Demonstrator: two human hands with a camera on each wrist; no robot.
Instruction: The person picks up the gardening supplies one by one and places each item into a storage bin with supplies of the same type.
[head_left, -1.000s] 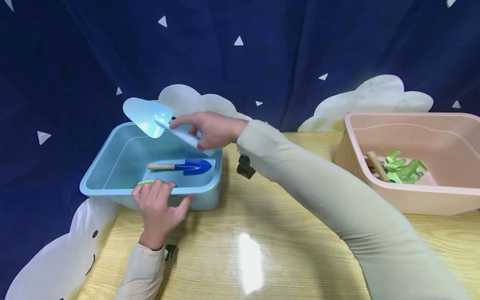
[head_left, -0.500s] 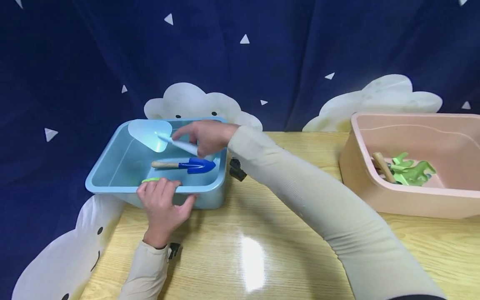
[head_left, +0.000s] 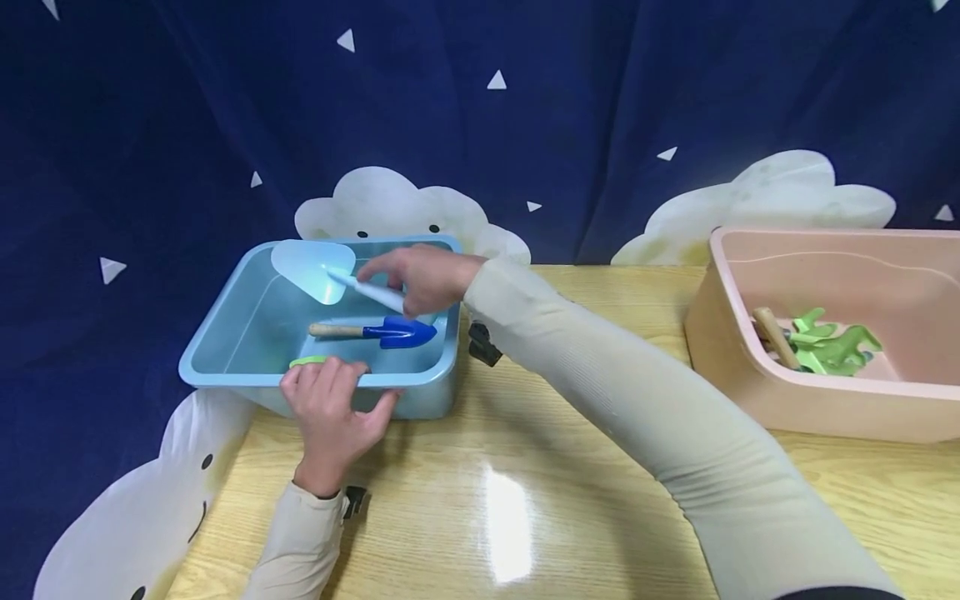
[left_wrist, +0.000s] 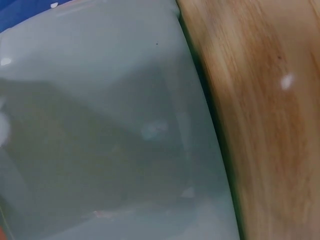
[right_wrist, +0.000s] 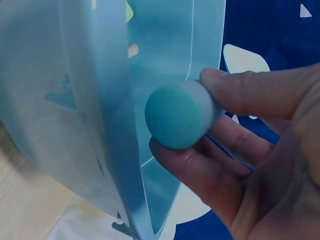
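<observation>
My right hand point(head_left: 423, 279) grips the handle of a light-blue garden trowel point(head_left: 307, 265), its broad blade pointing left over the back of the blue bin point(head_left: 247, 381). In the right wrist view, thumb and fingers wrap the trowel's round handle end point(right_wrist: 172, 117) beside the bin's wall. Inside the bin lies a dark-blue hand trowel point(head_left: 405, 332) with a wooden handle. My left hand point(head_left: 330, 417) holds the bin's near rim, fingers hooked over it and thumb outside. A green piece point(head_left: 306, 361) peeks out behind those fingers. The left wrist view shows mostly the bin's outer wall point(left_wrist: 110, 140).
At the right stands a pink bin point(head_left: 847, 408) with green tools point(head_left: 836, 346) and a wooden handle point(head_left: 776, 337) inside. Both bins sit on a wooden table point(head_left: 435, 508). A dark-blue curtain point(head_left: 420, 108) hangs behind them.
My right hand has lowered the light-blue trowel from above the back rim to over the bin's inside. My left hand keeps its hold on the rim. The head view has shifted slightly.
</observation>
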